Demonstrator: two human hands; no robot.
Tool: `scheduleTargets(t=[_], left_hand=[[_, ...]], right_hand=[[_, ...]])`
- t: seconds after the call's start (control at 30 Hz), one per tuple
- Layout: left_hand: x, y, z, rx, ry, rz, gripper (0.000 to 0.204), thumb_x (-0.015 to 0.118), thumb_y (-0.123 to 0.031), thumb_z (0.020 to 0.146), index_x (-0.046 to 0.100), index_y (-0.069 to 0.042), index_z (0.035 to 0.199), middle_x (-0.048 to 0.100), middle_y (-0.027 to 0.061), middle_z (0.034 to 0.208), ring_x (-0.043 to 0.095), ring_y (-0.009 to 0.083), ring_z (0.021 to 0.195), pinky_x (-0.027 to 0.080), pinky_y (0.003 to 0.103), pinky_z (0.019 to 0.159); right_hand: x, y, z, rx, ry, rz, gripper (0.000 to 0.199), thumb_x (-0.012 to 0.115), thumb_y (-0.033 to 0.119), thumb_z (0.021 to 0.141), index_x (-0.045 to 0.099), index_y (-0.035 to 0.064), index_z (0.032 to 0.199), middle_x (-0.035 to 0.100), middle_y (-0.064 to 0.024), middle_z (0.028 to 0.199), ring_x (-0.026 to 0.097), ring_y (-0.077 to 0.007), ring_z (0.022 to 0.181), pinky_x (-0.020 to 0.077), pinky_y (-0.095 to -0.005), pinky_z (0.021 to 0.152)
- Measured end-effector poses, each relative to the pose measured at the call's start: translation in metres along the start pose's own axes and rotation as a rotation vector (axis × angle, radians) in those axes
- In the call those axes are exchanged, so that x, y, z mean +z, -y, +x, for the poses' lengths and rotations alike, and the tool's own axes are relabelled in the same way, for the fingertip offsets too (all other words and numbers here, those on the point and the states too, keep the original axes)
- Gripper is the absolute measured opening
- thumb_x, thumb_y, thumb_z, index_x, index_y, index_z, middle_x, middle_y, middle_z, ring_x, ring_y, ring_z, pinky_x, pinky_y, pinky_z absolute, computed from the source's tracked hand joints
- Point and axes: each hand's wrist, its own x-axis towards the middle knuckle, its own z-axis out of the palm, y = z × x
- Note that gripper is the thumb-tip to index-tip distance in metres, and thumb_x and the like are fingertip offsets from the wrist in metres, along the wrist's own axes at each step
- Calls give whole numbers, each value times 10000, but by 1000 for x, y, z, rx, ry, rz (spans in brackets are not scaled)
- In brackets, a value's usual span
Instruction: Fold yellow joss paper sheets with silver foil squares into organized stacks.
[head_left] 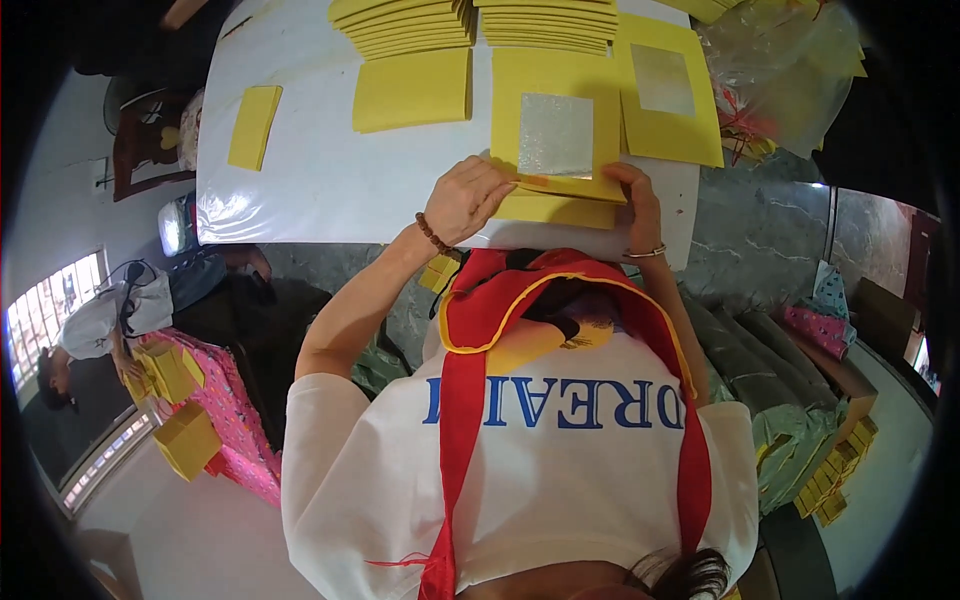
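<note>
A flat yellow paper bag point(506, 110) with a clear square window lies at the table's near edge in front of me. My left hand point(468, 200) has its fingers closed on the bag's lower left edge, beside a small orange strip point(535, 181). At the lower right corner, my right hand point(640, 205) grips the same edge between thumb and fingers. That edge is slightly raised, and another yellow piece point(560, 211) shows beneath it. Just right of it rests a second windowed yellow bag point(668, 135).
Stacked yellow bags point(400, 30) stand at the far side of the white table point(310, 200). A small folded yellow piece point(254, 127) lies at left. A clear plastic bag point(775, 70) sits at the right corner. Another person point(110, 315) works by a pink-covered table point(235, 430).
</note>
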Motion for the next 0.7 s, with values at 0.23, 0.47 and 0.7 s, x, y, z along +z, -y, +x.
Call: scheduleTargets(t=[0.23,0.47,0.7], left_hand=[[-1,0,3,-99,-42,-110,129,542,-121,860,591,-2,868,557,131,740,536,296,717,439,362,642],[1,-2,3,-169,-66,-112,121,547,-111,856,595,-1,877,558,138,742,543,300,701,439,359,624],[1,-4,0,-140,-73,-101,130,555,-109,851,596,12,874,559,147,730,544,303,686,440,357,612]], right_hand=[[0,3,-2,-86,72,-126,364,595,220,799,570,44,1116,536,-97,1105,472,-235,1074,338,-336,958],[5,6,0,-52,32,-243,366,662,129,735,581,57,1085,549,-80,1083,492,-217,1035,376,-319,916],[7,10,1,-76,-6,-325,292,637,102,775,594,63,1061,560,-84,1069,510,-215,1004,395,-317,886]])
